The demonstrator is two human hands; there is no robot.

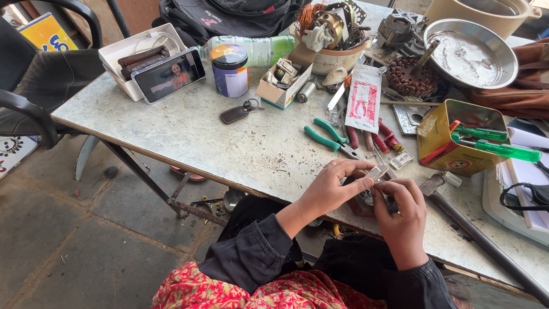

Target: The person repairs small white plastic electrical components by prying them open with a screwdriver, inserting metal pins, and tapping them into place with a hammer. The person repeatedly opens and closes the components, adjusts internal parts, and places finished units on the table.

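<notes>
While both hands meet at surface edge:
left grip: pinching metal piece
right grip: clenched on same piece
nearby: green pliers

A: We log a phone screen lit, left of the round labelled can; small open carton right of it.

B: We add white-red sachet and yellow tin, farther right.

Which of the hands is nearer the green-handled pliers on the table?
Left. The left hand sits just below the green-handled pliers; the right hand is lower and further right.
</notes>
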